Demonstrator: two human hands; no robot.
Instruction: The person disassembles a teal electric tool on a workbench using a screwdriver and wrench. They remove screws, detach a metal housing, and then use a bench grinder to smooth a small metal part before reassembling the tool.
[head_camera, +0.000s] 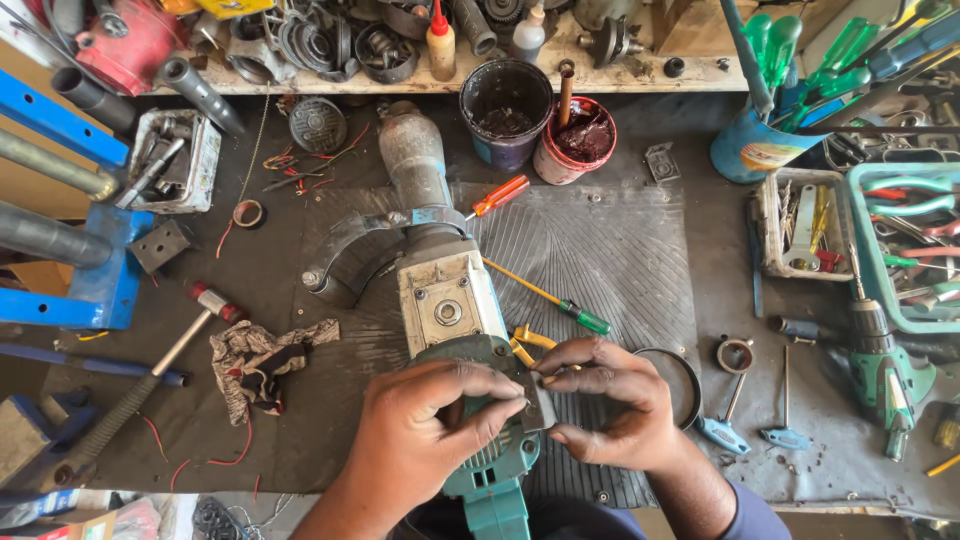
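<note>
Broadly, at the left edge of the frame a blue steel frame (80, 260) is seen, with a hammer (150, 375) lying diagonally below it and a crumpled rag (262, 362) just to its right on the dark bench mat (620, 250). At the centre, a large teal and grey power tool (445, 300) is laid lengthwise, its grey nose toward the top of the frame and its teal handle end toward the bottom edge. The left hand (420, 440) is rested over the teal rear housing, its fingers curled and its thumb pressed to a small grey metal plate (537, 405). The plate is pinched from the other side by the right hand (610, 400), between thumb and bent fingers, so that it is held by both hands just right of the housing, at lower centre. Yellow-handled pliers (525, 340) are partly hidden behind the hands. An orange-handled screwdriver (497, 196) and a green-handled screwdriver (560, 300) lie right of the tool body. 2 grease tubs (540, 125) stand at upper centre. At the right, 2 blue T-handle keys (755, 425), a green cordless drill (885, 375) and a teal tray of pliers (915, 245) are seen.
</note>
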